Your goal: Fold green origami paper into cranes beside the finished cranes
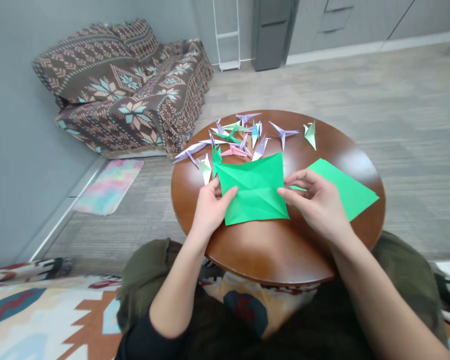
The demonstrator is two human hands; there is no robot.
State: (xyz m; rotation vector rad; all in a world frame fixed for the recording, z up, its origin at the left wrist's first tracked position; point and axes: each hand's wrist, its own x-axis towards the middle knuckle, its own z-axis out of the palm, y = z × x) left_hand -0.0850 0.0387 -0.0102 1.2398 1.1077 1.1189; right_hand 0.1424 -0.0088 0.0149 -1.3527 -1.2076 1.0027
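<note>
A creased green paper square [255, 189] lies on a round brown wooden table [270, 250]. My left hand [210, 207] pinches the sheet's left edge, thumb on top. At the sheet's right edge my right hand [317, 202] grips it with fingers curled. Under the right hand lies a second flat green sheet [350, 190], reaching toward the table's right rim.
Several folded paper cranes [240, 137] in purple, green, pink and white are scattered across the table's far side. A sofa with a patterned brown throw [131, 85] stands at the back left, a small pastel mat [108, 185] on the floor, a patterned rug [41, 315] near me.
</note>
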